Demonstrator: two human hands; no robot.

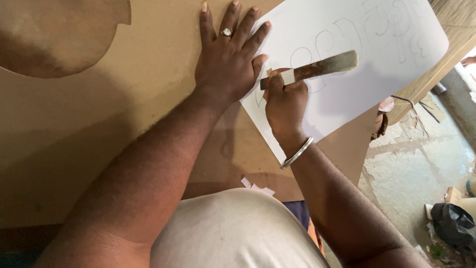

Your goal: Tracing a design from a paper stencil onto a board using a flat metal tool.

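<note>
My left hand point(229, 55) lies flat with fingers spread, pressing on the brown board point(74, 129) and the left edge of a white sheet point(347, 84). The sheet carries thin outlined curved shapes. My right hand point(286, 101) is closed around a long flat metal blade tool point(317, 68) with a rusty shaft; its lower tip rests on the sheet near my left thumb, and its upper end sticks out to the right. A ring sits on my left hand and a metal bangle on my right wrist.
The board has a rounded cut-out at the top left point(54, 34). Small white paper scraps point(255, 186) lie near my belly. To the right is a dusty concrete floor point(411, 168) with debris and a dark bag point(453, 223).
</note>
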